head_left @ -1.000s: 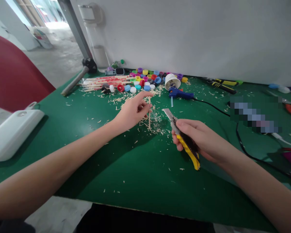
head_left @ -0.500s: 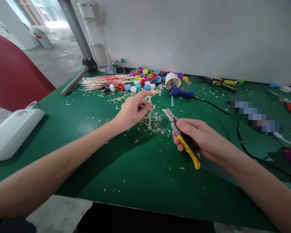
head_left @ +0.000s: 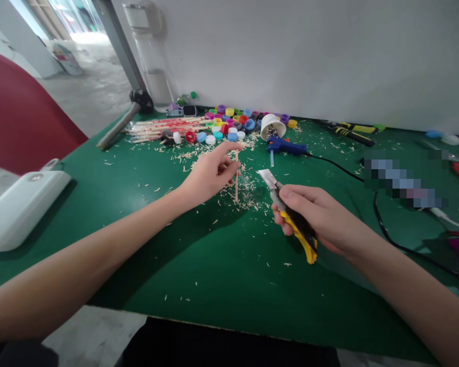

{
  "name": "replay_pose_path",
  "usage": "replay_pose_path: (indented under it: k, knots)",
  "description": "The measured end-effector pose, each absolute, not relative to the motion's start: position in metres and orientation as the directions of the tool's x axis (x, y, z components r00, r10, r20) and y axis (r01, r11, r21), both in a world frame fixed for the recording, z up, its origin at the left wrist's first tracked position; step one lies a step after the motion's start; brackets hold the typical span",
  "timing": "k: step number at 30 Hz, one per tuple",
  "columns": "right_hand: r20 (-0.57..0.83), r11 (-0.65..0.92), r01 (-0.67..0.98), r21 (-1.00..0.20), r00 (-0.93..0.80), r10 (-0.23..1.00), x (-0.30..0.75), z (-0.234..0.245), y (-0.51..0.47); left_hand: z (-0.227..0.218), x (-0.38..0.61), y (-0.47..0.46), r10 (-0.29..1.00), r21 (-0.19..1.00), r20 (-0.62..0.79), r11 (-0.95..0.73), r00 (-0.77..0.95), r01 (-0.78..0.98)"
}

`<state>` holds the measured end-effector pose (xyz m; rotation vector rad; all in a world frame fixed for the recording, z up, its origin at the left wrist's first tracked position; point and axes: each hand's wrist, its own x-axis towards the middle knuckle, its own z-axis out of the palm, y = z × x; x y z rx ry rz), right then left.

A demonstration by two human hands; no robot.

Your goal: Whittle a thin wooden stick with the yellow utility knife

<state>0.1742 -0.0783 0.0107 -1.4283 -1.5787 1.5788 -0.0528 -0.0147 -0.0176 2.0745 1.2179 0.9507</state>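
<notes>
My left hand (head_left: 214,171) is closed on a thin wooden stick (head_left: 236,191), the index finger at its top end and the thumb along its side. The stick stands upright with its lower end among pale wood shavings (head_left: 248,204) strewn over the table. To the right, my right hand (head_left: 309,211) grips a yellow and black utility knife (head_left: 298,232). Its wide blade (head_left: 268,178) is out and points up and left, apart from the stick. My remaining left fingers curl behind the stick, partly hidden.
Behind the hands lie coloured bottle caps (head_left: 248,124), bagged chopsticks (head_left: 168,127) and a blue glue gun (head_left: 286,147) by a white cup (head_left: 271,125). A hammer (head_left: 118,127) and white power bank (head_left: 23,209) are left; pliers (head_left: 352,135) and a black cable (head_left: 382,224) right.
The knife and my right hand have shifted very slightly. My left hand and the stick stay in place.
</notes>
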Motion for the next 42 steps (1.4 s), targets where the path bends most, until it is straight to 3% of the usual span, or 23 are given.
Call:
replay_pose_path:
  k: [21, 24, 27, 31, 35, 38, 42]
  knots:
    - [-0.27, -0.135, 0.361, -0.923, -0.357, 0.894, 0.17, 0.015, -0.081, -0.017, -0.051, -0.017, 0.895, 0.761, 0.285, -0.428, 0.343, 0.487]
    - [-0.207, -0.047, 0.436, -0.899, -0.328, 0.922, 0.171, 0.014, -0.081, -0.016, -0.051, -0.018, 0.891, 0.763, 0.286, -0.435, 0.353, 0.479]
    - [-0.034, 0.133, 0.616, -0.776, -0.252, 0.967, 0.173, 0.015, -0.08, -0.015, -0.051, -0.02, 0.888, 0.765, 0.293, -0.44, 0.354, 0.471]
    - [0.111, 0.26, 0.8, -0.54, -0.239, 0.965, 0.177, 0.014, -0.077, -0.014, -0.051, -0.021, 0.89, 0.76, 0.289, -0.437, 0.352, 0.48]
    - [0.28, 0.423, 0.89, -0.172, -0.368, 0.887, 0.179, 0.007, -0.071, -0.013, -0.05, -0.021, 0.889, 0.757, 0.292, -0.44, 0.353, 0.484]
    - [0.268, 0.496, 0.868, 0.015, -0.482, 0.834, 0.179, -0.002, -0.065, -0.012, -0.05, -0.021, 0.887, 0.75, 0.298, -0.446, 0.352, 0.488]
    - [0.178, 0.55, 0.835, 0.023, -0.545, 0.819, 0.177, -0.008, -0.06, -0.012, -0.05, -0.021, 0.885, 0.752, 0.292, -0.446, 0.361, 0.486]
